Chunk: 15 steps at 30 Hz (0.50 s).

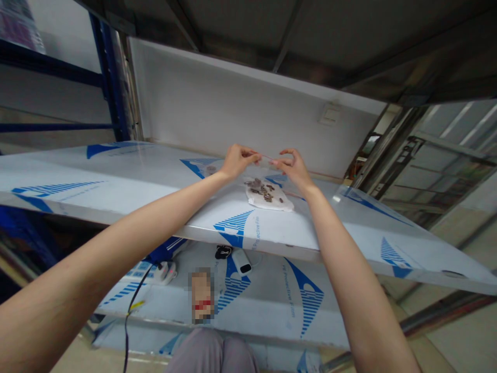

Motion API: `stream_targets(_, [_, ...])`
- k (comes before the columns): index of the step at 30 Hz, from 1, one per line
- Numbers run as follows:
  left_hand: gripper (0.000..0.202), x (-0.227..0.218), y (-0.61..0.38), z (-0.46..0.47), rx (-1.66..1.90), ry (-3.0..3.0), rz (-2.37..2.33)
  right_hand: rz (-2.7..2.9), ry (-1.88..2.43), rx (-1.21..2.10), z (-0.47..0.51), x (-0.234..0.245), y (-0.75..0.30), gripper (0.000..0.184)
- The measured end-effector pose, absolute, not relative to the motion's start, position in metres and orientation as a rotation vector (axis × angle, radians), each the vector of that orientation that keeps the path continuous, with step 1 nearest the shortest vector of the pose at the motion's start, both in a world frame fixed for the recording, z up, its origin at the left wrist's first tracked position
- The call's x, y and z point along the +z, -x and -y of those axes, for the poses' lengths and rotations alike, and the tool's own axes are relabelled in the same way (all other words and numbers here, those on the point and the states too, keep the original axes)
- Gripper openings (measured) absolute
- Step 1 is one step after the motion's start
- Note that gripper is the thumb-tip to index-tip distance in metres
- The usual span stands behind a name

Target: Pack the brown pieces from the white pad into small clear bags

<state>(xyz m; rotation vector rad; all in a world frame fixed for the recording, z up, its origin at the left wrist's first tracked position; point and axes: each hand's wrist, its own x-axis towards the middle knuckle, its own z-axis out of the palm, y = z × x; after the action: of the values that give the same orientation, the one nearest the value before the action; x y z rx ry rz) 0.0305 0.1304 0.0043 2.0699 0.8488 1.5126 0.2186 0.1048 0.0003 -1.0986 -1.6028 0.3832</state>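
Observation:
Both my arms reach forward over a steel table [116, 191] covered in white film with blue print. My left hand [237, 160] and my right hand [292, 166] are each pinched on one end of a small clear plastic bag with a red strip [267, 158], held stretched between them above the table. Just below the bag lies a white cloth [276, 201] with several small dark metal parts [261, 188] heaped on it.
A white back panel [217, 103] with a switch plate [329, 114] rises behind the table. On the lower shelf [272, 300] lie a power strip [165, 272], a black cable [132, 305] and a small white device [242, 260]. Blue racking [111, 77] stands at left.

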Motion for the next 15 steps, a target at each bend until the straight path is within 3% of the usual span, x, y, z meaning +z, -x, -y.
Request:
stream_targets(7, [0.033, 0.001, -0.009, -0.154, 1.782, -1.976, -1.212, 1.673, 1.988, -0.253, -0.093, -0.002, -0.246, 0.037])
stream_targets(10, [0.043, 0.0, 0.003, -0.161, 1.797, -1.963, -1.45, 1.767, 2.296, -0.253, -0.091, -0.006, -0.254, 0.042])
stream_targets(15, [0.05, 0.006, 0.026, -0.156, 1.611, -2.168, -1.528, 1.871, 2.424, -0.203, -0.091, -0.008, -0.256, 0.029])
